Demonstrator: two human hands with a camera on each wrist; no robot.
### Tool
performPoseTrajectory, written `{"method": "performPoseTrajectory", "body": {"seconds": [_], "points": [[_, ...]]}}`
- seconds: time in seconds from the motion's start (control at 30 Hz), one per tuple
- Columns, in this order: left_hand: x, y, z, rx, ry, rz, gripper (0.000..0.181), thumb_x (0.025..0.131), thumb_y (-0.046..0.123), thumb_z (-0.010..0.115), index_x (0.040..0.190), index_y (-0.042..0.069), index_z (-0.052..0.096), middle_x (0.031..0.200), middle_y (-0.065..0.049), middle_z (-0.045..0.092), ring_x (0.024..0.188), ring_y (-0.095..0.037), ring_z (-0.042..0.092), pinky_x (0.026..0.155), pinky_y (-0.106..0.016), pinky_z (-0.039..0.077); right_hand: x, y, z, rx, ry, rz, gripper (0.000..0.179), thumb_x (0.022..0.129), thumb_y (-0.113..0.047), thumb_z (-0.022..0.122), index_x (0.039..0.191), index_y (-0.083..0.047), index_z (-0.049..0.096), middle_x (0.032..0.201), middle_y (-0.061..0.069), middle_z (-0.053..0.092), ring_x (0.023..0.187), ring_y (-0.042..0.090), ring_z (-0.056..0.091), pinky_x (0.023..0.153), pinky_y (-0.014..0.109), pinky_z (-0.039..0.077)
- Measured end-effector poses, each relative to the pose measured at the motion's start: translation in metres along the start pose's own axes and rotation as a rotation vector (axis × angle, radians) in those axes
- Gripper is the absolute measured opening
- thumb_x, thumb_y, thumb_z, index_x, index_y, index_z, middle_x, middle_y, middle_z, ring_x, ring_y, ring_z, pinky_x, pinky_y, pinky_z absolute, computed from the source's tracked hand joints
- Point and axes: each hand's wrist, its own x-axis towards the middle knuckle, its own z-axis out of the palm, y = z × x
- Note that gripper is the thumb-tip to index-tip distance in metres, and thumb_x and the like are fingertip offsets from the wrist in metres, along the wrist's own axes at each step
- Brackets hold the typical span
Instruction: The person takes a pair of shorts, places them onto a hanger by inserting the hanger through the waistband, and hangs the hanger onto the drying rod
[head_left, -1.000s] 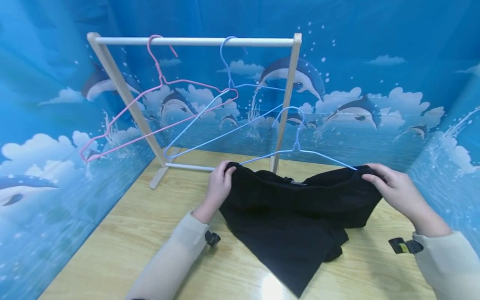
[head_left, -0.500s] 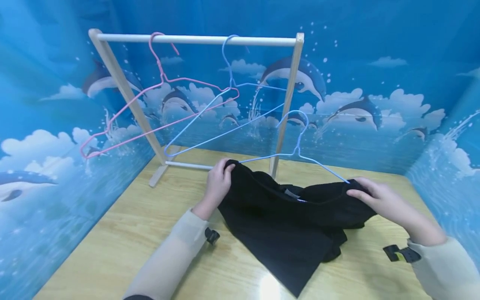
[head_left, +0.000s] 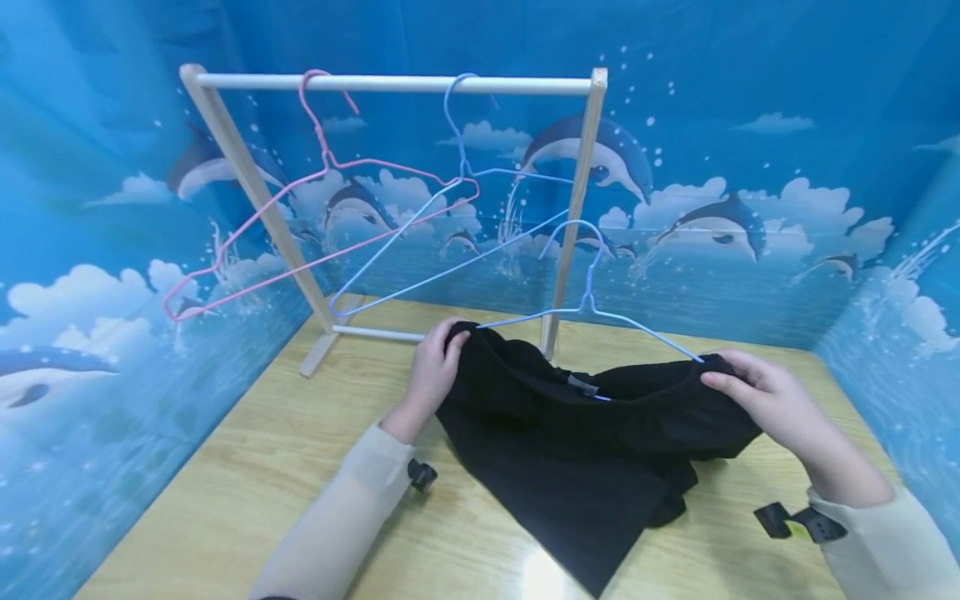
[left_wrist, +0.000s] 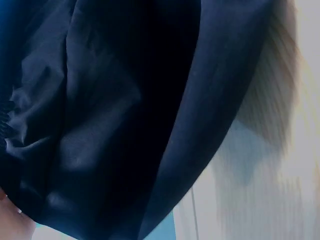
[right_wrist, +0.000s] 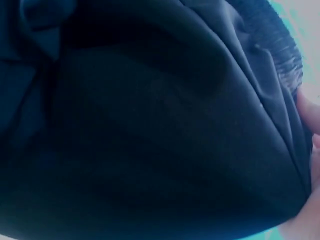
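Black shorts (head_left: 555, 467) with a gathered waistband hang from both hands in the head view, their lower end on the table. A blue wire hanger (head_left: 588, 310) sits inside the waist opening, its hook and shoulders showing above the cloth. My left hand (head_left: 432, 367) pinches the left end of the waistband by the hanger's left arm. At the other end, my right hand (head_left: 772, 400) grips the waistband beside the hanger's right tip. Dark cloth (left_wrist: 110, 125) fills most of the left wrist view; in the right wrist view, fingers (right_wrist: 310, 112) hold the waistband's edge.
Behind stands a rack (head_left: 397, 82) with a white bar and wooden posts. A pink hanger (head_left: 322, 158) and another blue hanger (head_left: 459, 167) hang on it. The wooden table (head_left: 247, 483) meets a dolphin-print backdrop (head_left: 772, 275) behind and at both sides.
My right hand has lowered and moved inward with the waistband's right end, then shifted slightly back right. The hanger tilted, then its hook swung back left. My left hand stays nearly still.
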Motion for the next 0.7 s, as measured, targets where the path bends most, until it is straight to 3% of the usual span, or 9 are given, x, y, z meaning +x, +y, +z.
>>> {"method": "performPoseTrajectory", "body": {"seconds": [0.03, 0.1, 0.17, 0.27, 0.37, 0.5, 0.57, 0.63, 0.7], "points": [[0.000, 0.000, 0.000, 0.001, 0.000, 0.001, 0.022, 0.096, 0.012, 0.058, 0.111, -0.004, 0.063, 0.108, -0.021, 0.067, 0.106, -0.036, 0.063, 0.095, -0.047, 0.050, -0.001, -0.001, 0.000, 0.007, 0.013, -0.002, 0.046, 0.100, -0.025, 0.054, 0.132, 0.008, 0.051, 0.133, 0.032, 0.052, 0.114, 0.016, 0.056, 0.072, 0.007, 0.040], [0.001, 0.000, 0.000, -0.002, 0.000, 0.004, 0.023, 0.097, 0.013, 0.058, 0.113, -0.003, 0.063, 0.110, -0.021, 0.067, 0.108, -0.035, 0.063, 0.097, -0.046, 0.050, -0.004, -0.003, 0.001, 0.013, 0.048, -0.014, 0.043, 0.099, -0.024, 0.055, 0.130, 0.006, 0.054, 0.128, 0.028, 0.057, 0.104, -0.006, 0.054, 0.071, 0.004, 0.039], [0.001, 0.001, -0.001, -0.013, -0.004, -0.005, 0.024, 0.097, 0.013, 0.058, 0.114, -0.003, 0.062, 0.113, -0.021, 0.066, 0.110, -0.035, 0.062, 0.098, -0.046, 0.049, -0.006, -0.005, 0.003, 0.009, 0.085, -0.031, 0.038, 0.098, -0.024, 0.057, 0.126, 0.003, 0.058, 0.121, 0.021, 0.062, 0.093, -0.023, 0.043, 0.070, 0.004, 0.040], [0.001, 0.003, -0.003, -0.034, -0.010, -0.037, 0.027, 0.097, 0.015, 0.058, 0.117, -0.003, 0.061, 0.117, -0.021, 0.065, 0.113, -0.035, 0.061, 0.101, -0.047, 0.047, -0.010, -0.009, 0.004, -0.006, 0.126, -0.054, 0.036, 0.098, -0.024, 0.058, 0.125, 0.000, 0.060, 0.119, 0.018, 0.063, 0.093, -0.028, 0.039, 0.070, 0.003, 0.040], [0.002, 0.003, -0.006, -0.054, -0.011, -0.060, 0.029, 0.097, 0.016, 0.059, 0.119, -0.003, 0.060, 0.119, -0.022, 0.064, 0.116, -0.036, 0.059, 0.102, -0.048, 0.045, -0.013, -0.013, 0.005, -0.022, 0.161, -0.076, 0.035, 0.097, -0.023, 0.058, 0.124, 0.000, 0.061, 0.119, 0.023, 0.064, 0.094, -0.029, 0.037, 0.070, 0.001, 0.038], [0.003, 0.001, -0.008, -0.060, -0.020, -0.048, 0.030, 0.097, 0.016, 0.059, 0.121, -0.003, 0.060, 0.121, -0.022, 0.063, 0.117, -0.036, 0.057, 0.104, -0.048, 0.043, -0.013, -0.015, 0.006, -0.026, 0.194, -0.082, 0.036, 0.097, -0.021, 0.059, 0.124, 0.002, 0.061, 0.120, 0.029, 0.062, 0.094, -0.031, 0.035, 0.069, -0.001, 0.036], [0.004, 0.000, -0.009, -0.063, -0.025, -0.040, 0.031, 0.097, 0.016, 0.058, 0.122, -0.003, 0.059, 0.123, -0.023, 0.062, 0.119, -0.037, 0.056, 0.105, -0.048, 0.042, -0.014, -0.015, 0.006, -0.027, 0.219, -0.093, 0.034, 0.096, -0.020, 0.060, 0.122, 0.002, 0.062, 0.117, 0.024, 0.065, 0.093, -0.031, 0.036, 0.069, -0.001, 0.036], [0.004, 0.000, -0.010, -0.077, -0.022, -0.039, 0.033, 0.098, 0.016, 0.057, 0.125, -0.003, 0.057, 0.125, -0.023, 0.061, 0.121, -0.037, 0.055, 0.107, -0.048, 0.041, -0.014, -0.016, 0.005, -0.027, 0.256, -0.112, 0.032, 0.095, -0.018, 0.062, 0.121, 0.002, 0.063, 0.114, -0.001, 0.069, 0.093, -0.031, 0.038, 0.069, -0.001, 0.036], [0.005, -0.001, -0.010, -0.096, -0.012, -0.042, 0.035, 0.098, 0.015, 0.057, 0.127, -0.003, 0.055, 0.128, -0.024, 0.059, 0.124, -0.037, 0.053, 0.109, -0.048, 0.039, -0.015, -0.017, 0.005, -0.026, 0.293, -0.138, 0.029, 0.095, -0.017, 0.062, 0.118, 0.001, 0.065, 0.108, -0.026, 0.062, 0.092, -0.030, 0.041, 0.070, -0.001, 0.036]]}}
